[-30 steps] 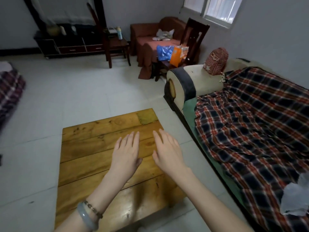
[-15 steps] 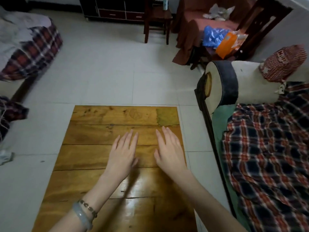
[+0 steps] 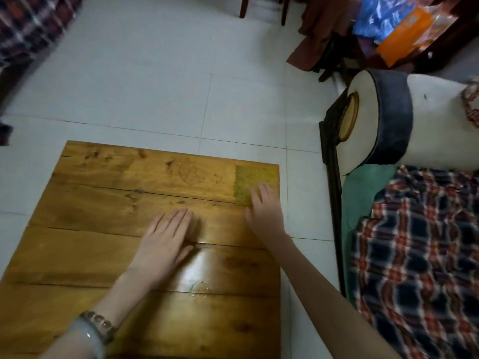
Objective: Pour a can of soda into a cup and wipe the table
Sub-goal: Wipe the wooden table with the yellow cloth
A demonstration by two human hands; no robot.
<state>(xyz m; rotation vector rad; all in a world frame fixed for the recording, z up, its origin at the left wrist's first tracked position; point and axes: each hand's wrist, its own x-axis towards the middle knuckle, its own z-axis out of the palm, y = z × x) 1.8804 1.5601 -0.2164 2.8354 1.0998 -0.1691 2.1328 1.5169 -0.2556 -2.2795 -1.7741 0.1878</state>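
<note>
A low wooden plank table (image 3: pixel 103 250) fills the lower left of the view. A flat yellow-green cloth (image 3: pixel 251 180) lies on its far right corner. My right hand (image 3: pixel 264 211) reaches to that corner, its fingertips resting on the cloth's near edge, fingers extended. My left hand (image 3: pixel 166 242) lies flat on the table's middle, palm down, fingers apart, holding nothing. A small wet or crumbly smear (image 3: pixel 198 287) shows on the shiny wood near my left wrist. No can or cup is in view.
A sofa with a cream and dark armrest (image 3: pixel 383 120) and a plaid blanket (image 3: pixel 420 255) stands right of the table. Chairs with blue and orange bags (image 3: pixel 399 29) are at the back right. Pale floor tiles (image 3: pixel 168 81) lie beyond the table.
The view has tilted further down toward the table. My right hand has moved forward and right onto the green cloth. My left hand has stayed flat near the middle.
</note>
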